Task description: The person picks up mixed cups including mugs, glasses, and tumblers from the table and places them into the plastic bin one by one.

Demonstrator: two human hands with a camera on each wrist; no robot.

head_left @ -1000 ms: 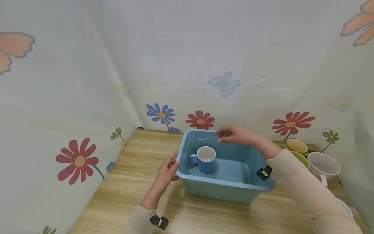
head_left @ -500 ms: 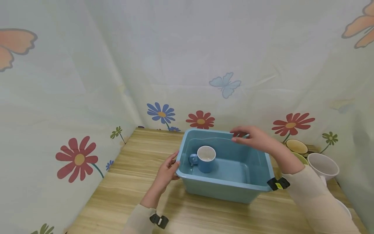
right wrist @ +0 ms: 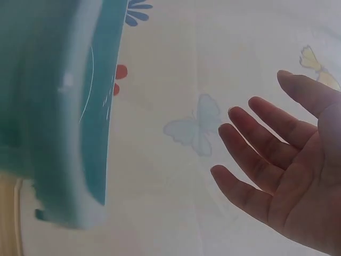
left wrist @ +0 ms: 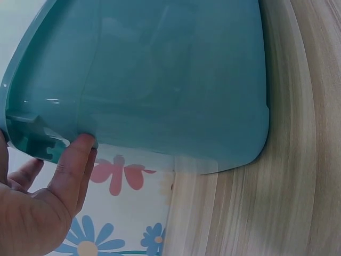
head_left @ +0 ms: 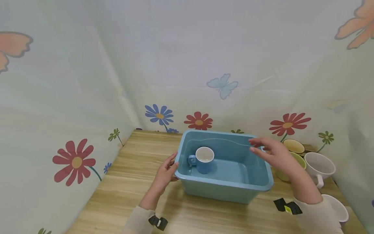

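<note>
A blue plastic tub [head_left: 225, 191] stands on the table, and inside it at the left a blue mug [head_left: 205, 164] with a white interior sits upright, handle to the left. My left hand [head_left: 164, 174] holds the tub's left end by the rim. In the left wrist view its fingers [left wrist: 72, 165] press the outer wall below the rim. My right hand [head_left: 276, 154] hovers over the tub's right end, fingers spread and loosely bent. The right wrist view has that hand [right wrist: 287, 170] holding nothing, apart from the tub wall [right wrist: 48, 106].
Right of the tub stand a green mug [head_left: 297, 160], a yellowish mug [head_left: 293, 146], a large white mug [head_left: 319, 164] and a white round vessel [head_left: 336, 208] partly behind the right sleeve. A flower-printed curtain [head_left: 187, 65] closes off the wooden table [head_left: 140, 156] at the back and sides.
My right hand has moved right, from over the tub's back middle to its right end near the mugs. The left hand, tub and blue mug have stayed in place.
</note>
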